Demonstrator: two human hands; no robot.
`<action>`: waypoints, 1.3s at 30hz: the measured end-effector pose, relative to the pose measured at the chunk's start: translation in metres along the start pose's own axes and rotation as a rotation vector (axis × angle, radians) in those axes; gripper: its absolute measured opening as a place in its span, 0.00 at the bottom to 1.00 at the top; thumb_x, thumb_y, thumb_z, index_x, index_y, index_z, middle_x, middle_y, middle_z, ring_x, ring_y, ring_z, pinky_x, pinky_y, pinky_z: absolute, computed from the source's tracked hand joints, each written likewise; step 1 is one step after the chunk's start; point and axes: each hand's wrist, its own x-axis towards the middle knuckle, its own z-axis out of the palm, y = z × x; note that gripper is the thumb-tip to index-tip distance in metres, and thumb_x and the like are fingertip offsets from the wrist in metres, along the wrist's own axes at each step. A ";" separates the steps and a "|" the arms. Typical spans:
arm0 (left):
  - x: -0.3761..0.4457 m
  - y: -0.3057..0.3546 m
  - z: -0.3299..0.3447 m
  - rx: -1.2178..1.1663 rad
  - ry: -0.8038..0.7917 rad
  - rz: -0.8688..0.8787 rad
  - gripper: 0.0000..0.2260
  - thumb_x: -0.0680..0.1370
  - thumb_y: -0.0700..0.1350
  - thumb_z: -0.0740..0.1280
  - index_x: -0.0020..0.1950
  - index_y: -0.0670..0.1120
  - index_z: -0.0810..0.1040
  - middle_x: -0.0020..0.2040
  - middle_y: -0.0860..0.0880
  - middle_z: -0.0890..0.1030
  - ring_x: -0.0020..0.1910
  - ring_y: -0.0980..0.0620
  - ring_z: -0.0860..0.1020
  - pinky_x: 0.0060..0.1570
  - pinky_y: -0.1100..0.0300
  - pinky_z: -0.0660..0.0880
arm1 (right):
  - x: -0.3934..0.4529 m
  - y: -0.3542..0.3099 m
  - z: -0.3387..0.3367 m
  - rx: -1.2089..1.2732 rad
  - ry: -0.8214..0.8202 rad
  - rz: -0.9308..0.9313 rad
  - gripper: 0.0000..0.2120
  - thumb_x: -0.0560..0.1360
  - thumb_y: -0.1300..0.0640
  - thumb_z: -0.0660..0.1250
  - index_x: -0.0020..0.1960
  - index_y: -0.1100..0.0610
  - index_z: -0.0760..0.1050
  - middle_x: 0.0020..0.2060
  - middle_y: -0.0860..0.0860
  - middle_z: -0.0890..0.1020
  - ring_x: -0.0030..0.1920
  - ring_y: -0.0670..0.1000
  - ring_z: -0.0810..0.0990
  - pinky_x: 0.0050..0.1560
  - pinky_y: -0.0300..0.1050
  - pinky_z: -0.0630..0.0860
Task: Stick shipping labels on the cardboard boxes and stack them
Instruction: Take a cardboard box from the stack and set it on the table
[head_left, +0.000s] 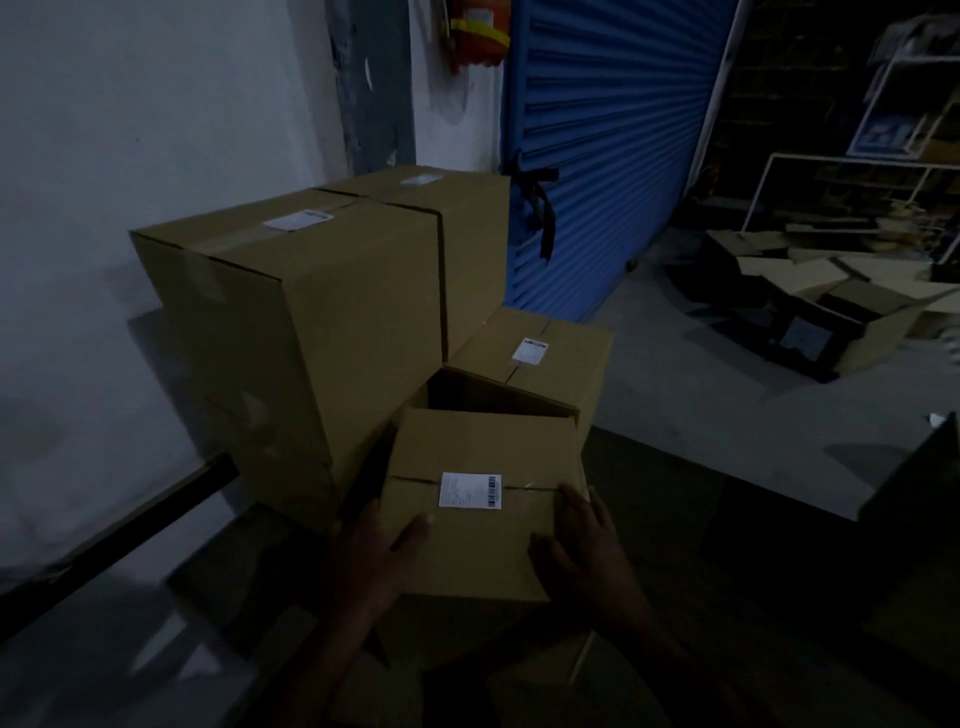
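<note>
Small box held low in front of stacked boxes, label up, long axis left-right. Left hand and right hand gripping its near corners.

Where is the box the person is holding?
In the head view, the held box is low in the middle, between the left hand and right hand, in front of the labelled boxes.

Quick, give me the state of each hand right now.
Left hand: holding the labelled box at its left edge, thumb on top.
Right hand: holding the same box at its right side, fingers on top.
</note>
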 end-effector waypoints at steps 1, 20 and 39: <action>-0.007 0.001 0.000 -0.001 0.001 -0.003 0.36 0.74 0.69 0.64 0.76 0.51 0.64 0.72 0.44 0.68 0.70 0.43 0.68 0.65 0.49 0.66 | -0.005 0.000 -0.001 -0.009 -0.005 -0.011 0.38 0.76 0.42 0.65 0.77 0.42 0.46 0.77 0.46 0.44 0.73 0.55 0.61 0.65 0.51 0.70; -0.180 0.073 0.060 -0.093 0.019 0.235 0.37 0.56 0.78 0.68 0.55 0.56 0.69 0.54 0.50 0.77 0.52 0.46 0.78 0.53 0.45 0.78 | -0.197 0.096 -0.119 0.024 0.267 0.115 0.32 0.72 0.40 0.69 0.73 0.42 0.61 0.75 0.48 0.57 0.63 0.51 0.73 0.58 0.48 0.76; -0.385 0.222 0.241 -0.033 -0.487 0.705 0.29 0.71 0.62 0.73 0.62 0.45 0.70 0.60 0.46 0.73 0.64 0.45 0.70 0.59 0.53 0.69 | -0.431 0.241 -0.252 -0.041 0.795 0.562 0.26 0.72 0.44 0.70 0.67 0.44 0.67 0.69 0.50 0.66 0.54 0.49 0.76 0.50 0.46 0.79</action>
